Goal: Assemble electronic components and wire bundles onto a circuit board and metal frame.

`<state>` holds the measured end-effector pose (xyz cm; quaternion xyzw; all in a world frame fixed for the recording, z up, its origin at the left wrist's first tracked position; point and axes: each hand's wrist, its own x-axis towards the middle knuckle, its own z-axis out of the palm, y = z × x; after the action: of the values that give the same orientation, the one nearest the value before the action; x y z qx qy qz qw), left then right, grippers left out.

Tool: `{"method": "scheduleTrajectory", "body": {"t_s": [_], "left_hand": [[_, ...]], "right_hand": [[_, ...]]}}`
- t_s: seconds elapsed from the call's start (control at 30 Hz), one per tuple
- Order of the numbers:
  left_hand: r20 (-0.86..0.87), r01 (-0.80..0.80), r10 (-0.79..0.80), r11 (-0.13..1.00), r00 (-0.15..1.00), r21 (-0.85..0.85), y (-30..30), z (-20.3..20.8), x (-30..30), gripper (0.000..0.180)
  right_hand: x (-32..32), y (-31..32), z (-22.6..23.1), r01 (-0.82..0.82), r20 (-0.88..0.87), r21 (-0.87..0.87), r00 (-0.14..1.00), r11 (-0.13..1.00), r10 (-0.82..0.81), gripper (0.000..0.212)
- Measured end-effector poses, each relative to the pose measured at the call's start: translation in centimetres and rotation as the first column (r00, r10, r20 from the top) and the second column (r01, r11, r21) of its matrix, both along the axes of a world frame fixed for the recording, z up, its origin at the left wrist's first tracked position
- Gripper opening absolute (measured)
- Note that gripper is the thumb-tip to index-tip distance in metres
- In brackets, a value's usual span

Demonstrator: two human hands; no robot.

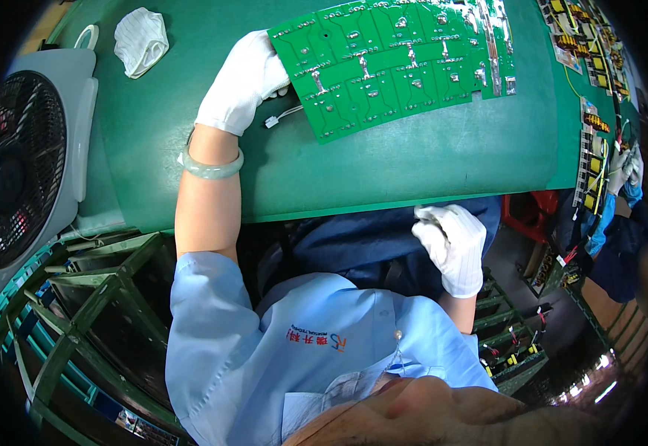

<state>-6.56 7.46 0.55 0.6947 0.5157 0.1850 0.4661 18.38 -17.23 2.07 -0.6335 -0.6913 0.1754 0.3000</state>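
Note:
A large green circuit board, solder side up, is tilted over the far middle of the table. My left hand, in a white glove, grips its left edge, with the fingers partly hidden beneath it. A short white cable with a small connector sticks out from under the board, beside that hand. In front of the table's near edge is my right hand, also gloved and apart from the board. Its fingers are curled inward; whether anything is between them is hidden.
The table has a green top. A crumpled white glove lies at the far left, near a grey fan. Populated circuit boards line the right side, where another person's gloved hands show. Green racks stand below left.

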Motion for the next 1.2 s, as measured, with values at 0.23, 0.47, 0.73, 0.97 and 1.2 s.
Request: {"method": "scheduleTrajectory", "body": {"t_s": [0.23,0.47,0.73,0.97,1.2], "left_hand": [[0.151,0.093,-0.126,0.974,0.98,0.208,-0.1,-1.0,-0.2,0.035],[0.056,0.11,-0.139,0.928,0.989,0.356,-0.2,-1.6,-0.5,0.034],[-0.049,0.165,-0.166,0.808,0.985,0.565,0.0,-2.1,-0.6,0.035],[-0.011,0.126,-0.143,0.829,0.99,0.545,-0.4,-1.8,-0.4,0.036],[-0.098,0.167,-0.135,0.829,0.986,0.533,-0.4,-1.6,-0.3,0.035]], "right_hand": [[-0.3,-2.3,-1.8,0.143,0.049,-0.158,0.989,0.977,-0.137,0.036],[-1.7,-1.7,-3.1,0.097,0.019,-0.041,0.995,0.994,-0.096,0.018],[-2.8,-1.1,-0.3,0.071,-0.259,-0.245,0.956,0.967,-0.136,0.022],[-5.3,1.1,-0.5,-0.162,-0.646,-0.42,0.744,0.893,-0.169,0.026],[-5.4,1.1,-1.3,-0.175,-0.698,-0.463,0.676,0.869,-0.236,0.026]]}}
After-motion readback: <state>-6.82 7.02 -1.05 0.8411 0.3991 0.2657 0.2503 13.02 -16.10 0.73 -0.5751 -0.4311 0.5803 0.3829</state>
